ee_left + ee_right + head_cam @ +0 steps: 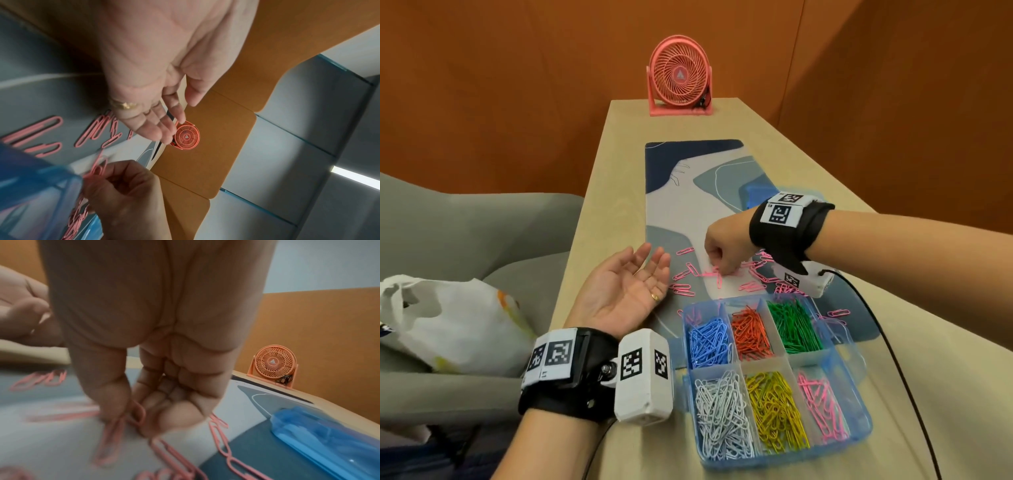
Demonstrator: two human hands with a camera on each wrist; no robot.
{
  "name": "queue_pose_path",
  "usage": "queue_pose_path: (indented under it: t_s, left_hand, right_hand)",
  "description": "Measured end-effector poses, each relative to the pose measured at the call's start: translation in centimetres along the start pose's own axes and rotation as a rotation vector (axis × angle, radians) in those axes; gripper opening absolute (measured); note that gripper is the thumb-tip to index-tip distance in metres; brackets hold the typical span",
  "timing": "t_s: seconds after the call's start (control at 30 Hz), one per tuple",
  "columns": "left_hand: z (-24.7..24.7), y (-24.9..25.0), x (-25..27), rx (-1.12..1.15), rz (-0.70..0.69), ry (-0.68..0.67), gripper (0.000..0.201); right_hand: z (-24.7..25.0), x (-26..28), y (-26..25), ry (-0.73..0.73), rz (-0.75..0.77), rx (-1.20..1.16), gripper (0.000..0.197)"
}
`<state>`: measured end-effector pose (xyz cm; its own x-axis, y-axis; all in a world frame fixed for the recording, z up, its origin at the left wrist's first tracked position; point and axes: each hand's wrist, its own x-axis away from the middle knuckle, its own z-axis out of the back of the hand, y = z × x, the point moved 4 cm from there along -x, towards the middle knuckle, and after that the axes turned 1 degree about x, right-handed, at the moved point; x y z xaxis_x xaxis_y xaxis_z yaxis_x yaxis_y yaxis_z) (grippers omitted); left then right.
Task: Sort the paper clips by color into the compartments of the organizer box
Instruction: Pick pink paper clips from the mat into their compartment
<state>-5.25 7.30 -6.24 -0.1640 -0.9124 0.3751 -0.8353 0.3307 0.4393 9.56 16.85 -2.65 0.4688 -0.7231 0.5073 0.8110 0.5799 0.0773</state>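
Several loose pink paper clips lie scattered on the patterned desk mat. My right hand is curled over them, thumb and fingers pinching pink clips against the mat. My left hand lies palm up and empty to the left of the clips, fingers relaxed, a gold ring on one finger. The clear blue organizer box stands nearer to me, with separate blue, orange, green, white, yellow and pink compartments; the pink clips in the box fill the near right one.
A pink desk fan stands at the table's far end. The box's blue lid lies on the mat behind my right wrist. A grey armchair with a white plastic bag is at the left. A black cable runs along the right.
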Motion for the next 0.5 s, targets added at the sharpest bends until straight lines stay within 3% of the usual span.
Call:
queue_pose_path:
  t_s: [0.13, 0.3, 0.5]
  left_hand:
    - [0.5, -0.4, -0.3, -0.015, 0.03, -0.013, 0.027]
    - [0.8, -1.0, -0.7, -0.062, 0.084, -0.004, 0.034]
    - [0.9, -1.0, -0.8, 0.003, 0.107, -0.027, 0.044]
  right_hand:
    - [0.4, 0.5, -0.2, 0.079, 0.014, -0.028, 0.017]
    - [3.9, 3.0, -2.1, 0.208, 0.102, -0.226, 0.003]
    - [5.9, 3.5, -5.2, 0.221, 0.243, -0.184, 0.015]
